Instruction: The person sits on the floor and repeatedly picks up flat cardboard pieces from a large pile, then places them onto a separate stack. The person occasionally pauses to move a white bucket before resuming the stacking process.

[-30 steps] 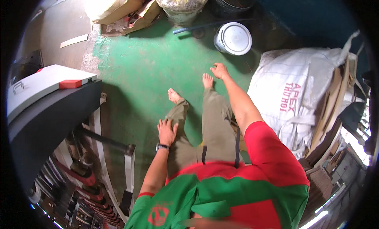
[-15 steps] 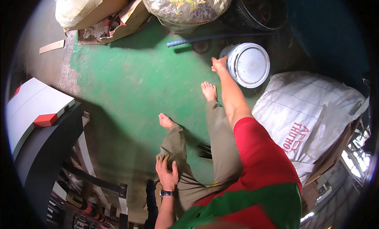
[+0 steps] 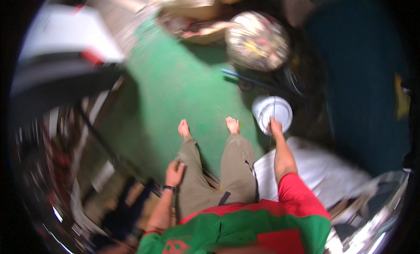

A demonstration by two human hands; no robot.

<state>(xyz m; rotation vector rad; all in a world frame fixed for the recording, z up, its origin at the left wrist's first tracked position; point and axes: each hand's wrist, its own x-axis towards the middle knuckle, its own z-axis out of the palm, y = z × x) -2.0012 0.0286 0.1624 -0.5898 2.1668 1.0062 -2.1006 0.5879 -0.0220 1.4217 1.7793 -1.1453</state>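
Note:
A white lidded bucket (image 3: 259, 106) stands at the right of my feet, beside the blue pipe. My right hand (image 3: 275, 127) reaches over its lid, fingers closed round what looks like the bucket's thin wire handle, a dark line running across the lid. Blur hides the exact grip. My left hand (image 3: 175, 174), a watch on its wrist, rests against my left trouser leg (image 3: 190, 190). Its thumb stands away from the fingers and nothing is in it.
Beyond the bucket lie a blue pipe (image 3: 249, 80) and a clear bag of mixed scraps (image 3: 258, 42). A white woven sack (image 3: 315, 166) sits at my right. To the left stands a white-and-black machine (image 3: 65, 39) with red parts. Cardboard boxes (image 3: 192, 9) are at the back.
My view has risen and turned, so the floor things look smaller and shifted. My right hand went from the bucket's left side to over its lid. My left hand stays at my leg.

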